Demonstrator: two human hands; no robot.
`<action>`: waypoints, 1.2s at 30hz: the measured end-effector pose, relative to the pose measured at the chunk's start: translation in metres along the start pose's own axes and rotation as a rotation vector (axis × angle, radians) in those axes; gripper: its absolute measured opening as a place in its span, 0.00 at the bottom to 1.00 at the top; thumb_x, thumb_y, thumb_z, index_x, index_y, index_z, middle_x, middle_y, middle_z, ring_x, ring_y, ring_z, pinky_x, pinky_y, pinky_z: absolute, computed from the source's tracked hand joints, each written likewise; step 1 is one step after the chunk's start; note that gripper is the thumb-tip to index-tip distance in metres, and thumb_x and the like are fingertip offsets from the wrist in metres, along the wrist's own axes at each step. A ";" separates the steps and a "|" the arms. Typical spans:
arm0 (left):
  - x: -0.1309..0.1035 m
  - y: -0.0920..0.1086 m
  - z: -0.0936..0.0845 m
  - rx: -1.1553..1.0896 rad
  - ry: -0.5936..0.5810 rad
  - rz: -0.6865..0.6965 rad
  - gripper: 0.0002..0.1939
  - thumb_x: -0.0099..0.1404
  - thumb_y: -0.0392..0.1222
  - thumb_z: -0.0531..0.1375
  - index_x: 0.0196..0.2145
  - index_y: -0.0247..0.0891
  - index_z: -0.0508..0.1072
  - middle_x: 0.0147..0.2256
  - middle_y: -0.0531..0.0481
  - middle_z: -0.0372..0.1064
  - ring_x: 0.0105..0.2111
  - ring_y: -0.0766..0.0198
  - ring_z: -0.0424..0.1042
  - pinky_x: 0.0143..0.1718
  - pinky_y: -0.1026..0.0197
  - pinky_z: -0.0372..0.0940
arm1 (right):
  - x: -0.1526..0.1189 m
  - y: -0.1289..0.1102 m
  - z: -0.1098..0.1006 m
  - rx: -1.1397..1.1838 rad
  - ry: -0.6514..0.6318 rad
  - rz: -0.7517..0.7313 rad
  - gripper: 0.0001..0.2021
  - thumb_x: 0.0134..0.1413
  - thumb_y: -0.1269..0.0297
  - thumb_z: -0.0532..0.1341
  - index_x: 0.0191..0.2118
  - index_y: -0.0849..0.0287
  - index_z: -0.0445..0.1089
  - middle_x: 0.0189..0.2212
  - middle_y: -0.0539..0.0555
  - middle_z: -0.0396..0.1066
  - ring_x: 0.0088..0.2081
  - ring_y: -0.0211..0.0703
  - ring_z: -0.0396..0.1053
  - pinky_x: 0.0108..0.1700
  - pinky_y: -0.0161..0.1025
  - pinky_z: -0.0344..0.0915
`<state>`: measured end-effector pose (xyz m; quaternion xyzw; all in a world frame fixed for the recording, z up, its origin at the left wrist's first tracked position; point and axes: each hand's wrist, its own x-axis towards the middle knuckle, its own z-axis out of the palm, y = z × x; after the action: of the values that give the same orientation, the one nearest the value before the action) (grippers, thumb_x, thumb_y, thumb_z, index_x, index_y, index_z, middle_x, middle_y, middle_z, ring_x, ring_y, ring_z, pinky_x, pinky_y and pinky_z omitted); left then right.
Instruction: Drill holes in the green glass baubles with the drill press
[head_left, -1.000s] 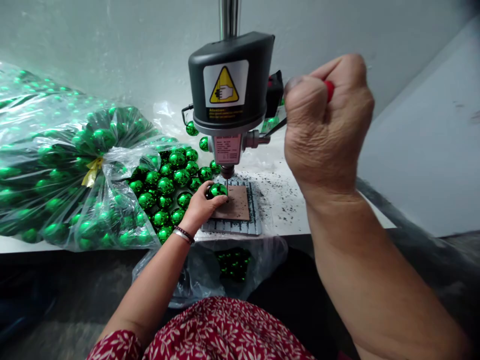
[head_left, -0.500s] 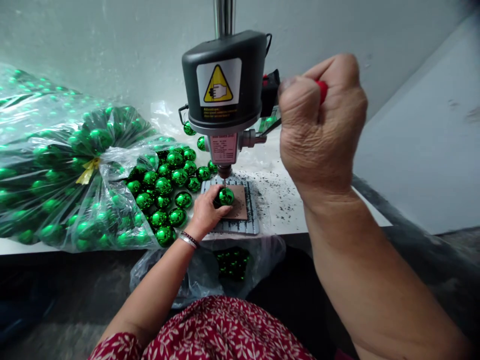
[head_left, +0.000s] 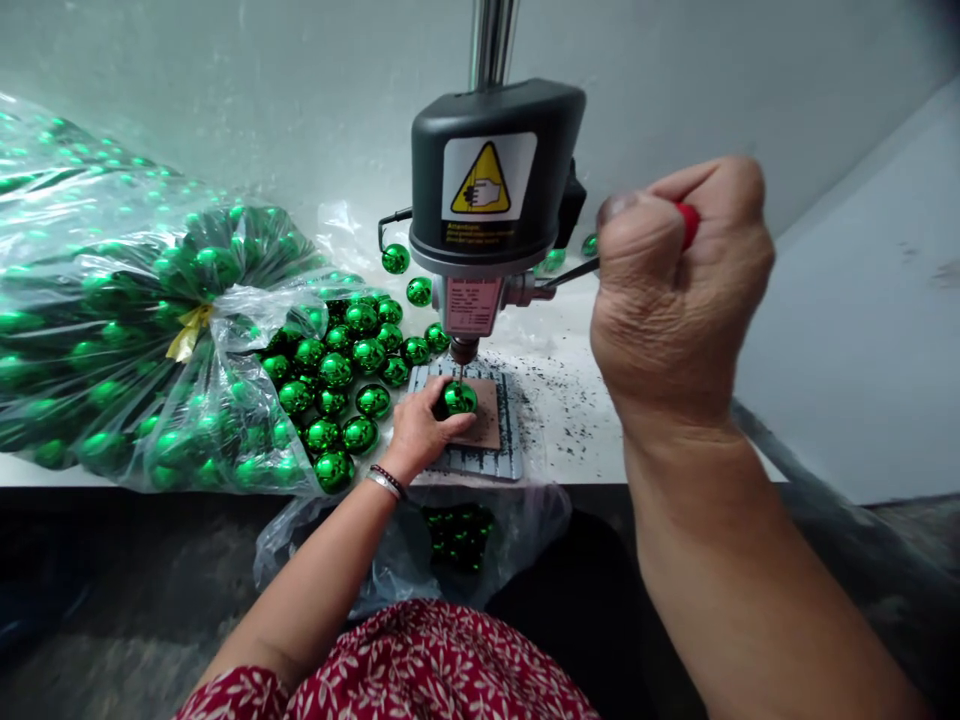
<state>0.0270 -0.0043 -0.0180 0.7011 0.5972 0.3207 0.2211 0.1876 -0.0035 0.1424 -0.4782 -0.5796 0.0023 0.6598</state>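
Note:
A shiny green ball lies under the bit of a black and grey drill press. My left hand grips this ball between thumb and fingers, on a brown board over the grey base plate. The thin bit reaches down to the top of the ball; whether it has entered the ball cannot be made out. Right of the machine, my right hand is closed around the red-knobbed lever, whose dark rod runs to the drill's side.
Several loose green balls lie left of the base plate. A large clear bag of green balls, tied with yellow, fills the left side. Dark shavings dot the white table right of the plate. Another clear bag with green balls hangs below the table edge.
The whole view has shifted, with the machine and both hands now farther right in the picture. Both hands keep their holds on the ball and the lever.

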 end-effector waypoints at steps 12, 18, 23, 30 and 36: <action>0.002 0.003 0.002 0.011 -0.003 -0.039 0.29 0.54 0.46 0.67 0.53 0.45 0.69 0.46 0.48 0.73 0.46 0.53 0.70 0.49 0.55 0.63 | -0.013 0.001 -0.001 -0.038 0.035 -0.021 0.10 0.56 0.61 0.53 0.30 0.62 0.57 0.25 0.44 0.57 0.27 0.23 0.54 0.34 0.28 0.53; 0.001 0.003 0.003 0.027 0.004 -0.034 0.30 0.54 0.47 0.67 0.54 0.45 0.69 0.47 0.47 0.73 0.46 0.52 0.70 0.48 0.55 0.63 | -0.020 0.004 -0.002 -0.078 0.067 -0.069 0.09 0.55 0.62 0.52 0.30 0.62 0.57 0.25 0.45 0.58 0.28 0.23 0.56 0.33 0.28 0.56; 0.001 0.003 0.003 0.069 -0.004 -0.034 0.30 0.54 0.48 0.66 0.54 0.44 0.68 0.46 0.46 0.74 0.44 0.51 0.71 0.46 0.53 0.63 | -0.031 0.008 -0.003 -0.108 0.086 -0.120 0.08 0.54 0.63 0.53 0.30 0.63 0.58 0.26 0.46 0.60 0.28 0.23 0.58 0.32 0.27 0.57; 0.001 0.001 0.003 0.085 -0.003 -0.032 0.30 0.55 0.49 0.66 0.55 0.45 0.68 0.45 0.47 0.74 0.44 0.51 0.71 0.45 0.54 0.63 | -0.038 0.011 -0.002 -0.115 0.136 -0.147 0.06 0.52 0.64 0.54 0.30 0.62 0.60 0.25 0.46 0.62 0.26 0.23 0.59 0.30 0.27 0.58; 0.000 0.001 0.003 0.115 -0.012 -0.046 0.29 0.55 0.52 0.65 0.54 0.45 0.69 0.41 0.47 0.75 0.42 0.50 0.71 0.43 0.54 0.63 | -0.045 0.012 -0.001 -0.136 0.147 -0.136 0.05 0.53 0.65 0.54 0.29 0.59 0.58 0.24 0.46 0.60 0.26 0.25 0.60 0.29 0.28 0.58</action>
<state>0.0300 -0.0038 -0.0192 0.7007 0.6292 0.2766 0.1913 0.1803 -0.0223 0.1008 -0.4801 -0.5596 -0.1168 0.6653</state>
